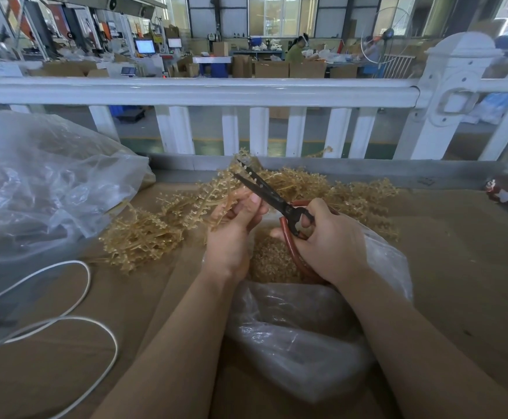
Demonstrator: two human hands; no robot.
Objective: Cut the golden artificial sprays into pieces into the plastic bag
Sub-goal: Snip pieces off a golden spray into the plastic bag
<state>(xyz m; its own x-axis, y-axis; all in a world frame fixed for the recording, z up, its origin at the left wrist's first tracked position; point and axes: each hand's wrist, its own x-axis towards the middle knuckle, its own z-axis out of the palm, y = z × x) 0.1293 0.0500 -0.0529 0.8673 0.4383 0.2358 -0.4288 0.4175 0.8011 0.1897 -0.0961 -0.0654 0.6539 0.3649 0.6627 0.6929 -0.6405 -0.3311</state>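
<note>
Left hand pinches a golden spray; right hand grips open scissors above the plastic bag.

Bare counter right: open passage. Left blocked by big clear bag and white cord. Spray pile and white fence close the far side.

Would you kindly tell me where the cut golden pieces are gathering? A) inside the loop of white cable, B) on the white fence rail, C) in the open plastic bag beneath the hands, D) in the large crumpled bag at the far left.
C: the cut golden pieces lie heaped inside the open plastic bag, directly below the left hand and right hand.
</note>
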